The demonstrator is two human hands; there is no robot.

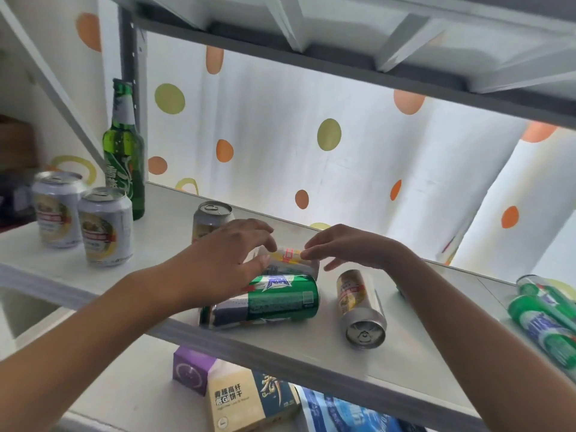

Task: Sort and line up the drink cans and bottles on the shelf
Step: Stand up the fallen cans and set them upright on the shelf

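A silver can with a yellow label [291,262] lies on its side on the white shelf [162,210]. My left hand [227,260] curls over its left end, thumb in front and fingers on top. My right hand [346,246] touches its right end with straight fingertips. In front of it lie a green can [277,302] and a silver-gold can [358,307]. Another silver can [210,215] stands upright behind my left hand. Two silver cans [57,210] [106,227] and a green bottle [124,151] stand upright at the left.
Green bottles [545,322] lie at the shelf's right end. The upper shelf [343,51] hangs low overhead. On the shelf below are a purple box [190,372], a biscuit box [246,400] and a blue packet [343,410]. A dotted curtain [311,126] hangs behind.
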